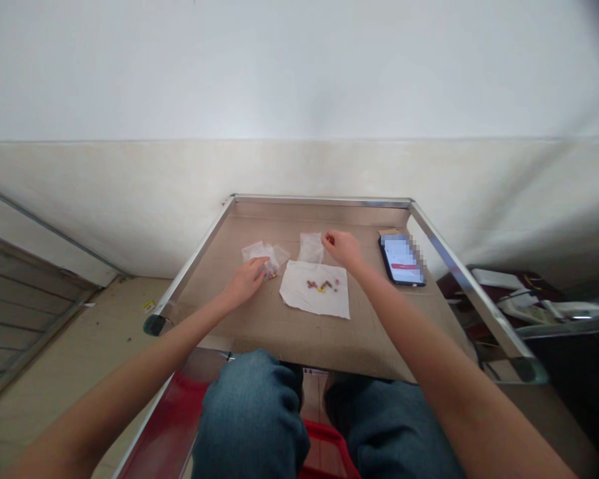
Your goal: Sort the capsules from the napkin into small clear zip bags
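On the left of the tray table, my left hand [247, 281] rests with its fingers closed at the edge of small clear plastic bags [253, 250]. Colourful pills [272, 275] show beside its fingertips. My right hand [343, 247] is at the middle back, fingers curled in a pinch. Something small and dark may be between them, too small to make out. Close to these fingertips lies a flat stack of clear bags [310, 247]. In front of it is a white paper sheet [299, 293] with several brown, yellow and pink pills [321, 288] scattered on it.
A lit smartphone [402, 259] lies on the right of the cardboard-covered table [259, 336]. A raised metal rail [324, 200] runs along its back and sides, against the wall. My knees [254, 412] are under the front edge. Cluttered items [524, 299] stand at the right.
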The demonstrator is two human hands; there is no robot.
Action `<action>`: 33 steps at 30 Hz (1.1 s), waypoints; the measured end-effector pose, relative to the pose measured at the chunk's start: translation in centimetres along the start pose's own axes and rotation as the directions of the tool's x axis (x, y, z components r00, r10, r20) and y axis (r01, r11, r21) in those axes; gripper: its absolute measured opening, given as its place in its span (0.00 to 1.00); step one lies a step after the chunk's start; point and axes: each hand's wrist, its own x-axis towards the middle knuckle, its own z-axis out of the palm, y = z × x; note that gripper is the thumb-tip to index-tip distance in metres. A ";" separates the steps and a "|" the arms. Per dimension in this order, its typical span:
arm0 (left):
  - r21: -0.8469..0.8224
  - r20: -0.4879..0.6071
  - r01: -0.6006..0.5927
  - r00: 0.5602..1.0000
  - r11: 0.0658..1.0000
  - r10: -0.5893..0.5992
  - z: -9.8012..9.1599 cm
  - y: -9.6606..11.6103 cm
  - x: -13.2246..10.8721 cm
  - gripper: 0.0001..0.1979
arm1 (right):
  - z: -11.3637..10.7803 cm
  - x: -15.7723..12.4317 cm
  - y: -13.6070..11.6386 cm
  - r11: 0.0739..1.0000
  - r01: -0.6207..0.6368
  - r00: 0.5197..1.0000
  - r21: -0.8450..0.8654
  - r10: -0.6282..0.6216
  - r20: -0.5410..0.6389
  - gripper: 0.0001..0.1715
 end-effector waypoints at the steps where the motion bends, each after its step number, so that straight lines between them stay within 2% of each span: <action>1: -0.018 -0.018 0.026 0.999 0.999 -0.026 -0.3 0.0 0.2 0.18 | 0.3 0.4 -0.2 0.998 -0.035 0.999 0.048 0.035 0.010 0.15; 4: -0.137 -0.114 0.072 0.990 0.988 -0.088 -1.9 0.7 1.4 0.16 | 0.9 1.0 -1.1 0.944 -0.143 0.987 0.299 0.114 0.114 0.14; 7: -0.406 -0.215 0.083 0.959 0.910 -0.184 -3.7 2.7 3.6 0.17 | 0.4 1.3 -2.2 0.820 -0.193 0.952 0.539 0.024 0.304 0.15; 9: -0.596 -0.170 0.109 0.951 0.795 -0.258 -4.3 4.6 5.4 0.19 | -0.6 1.2 -2.8 0.729 -0.205 0.917 0.653 -0.091 0.389 0.18; 11: -0.734 -0.096 0.137 0.949 0.665 -0.301 -4.2 6.7 7.0 0.20 | -2.0 1.1 -3.2 0.665 -0.178 0.880 0.725 -0.222 0.419 0.20; 14: -0.797 0.004 0.215 0.937 0.565 -0.350 -2.6 9.6 8.6 0.18 | -3.6 0.7 -3.0 0.621 -0.153 0.859 0.768 -0.301 0.415 0.19; 16: -0.834 0.029 0.259 0.902 0.487 -0.431 -1.2 11.4 8.9 0.17 | -4.3 0.1 -2.5 0.621 -0.173 0.883 0.765 -0.246 0.400 0.17; 18: -0.893 0.054 0.278 0.846 0.353 -0.530 0.1 13.0 8.7 0.21 | -4.7 -0.7 -1.8 0.616 -0.217 0.916 0.758 -0.139 0.376 0.16; 21: -0.937 0.236 0.341 0.780 0.078 -0.580 1.9 14.6 7.8 0.24 | -4.7 -2.1 -0.7 0.562 -0.289 0.947 0.775 0.047 0.319 0.17; 23: -0.920 0.340 0.392 0.749 -0.033 -0.569 3.0 14.9 6.9 0.26 | -4.4 -2.8 -0.3 0.542 -0.326 0.944 0.775 0.136 0.302 0.17; 24: -0.915 0.351 0.401 0.744 -0.041 -0.569 3.5 14.9 6.5 0.27 | -4.2 -3.2 -0.2 0.543 -0.341 0.939 0.767 0.163 0.302 0.16; 27: -0.909 0.339 0.416 0.766 0.021 -0.546 4.8 14.1 5.7 0.29 | -3.6 -3.9 -0.3 0.573 -0.369 0.928 0.731 0.188 0.321 0.16; 33: -0.880 0.178 0.382 0.815 0.282 -0.551 5.7 11.8 5.8 0.24 | -2.9 -4.5 -1.1 0.612 -0.361 0.921 0.704 0.113 0.374 0.20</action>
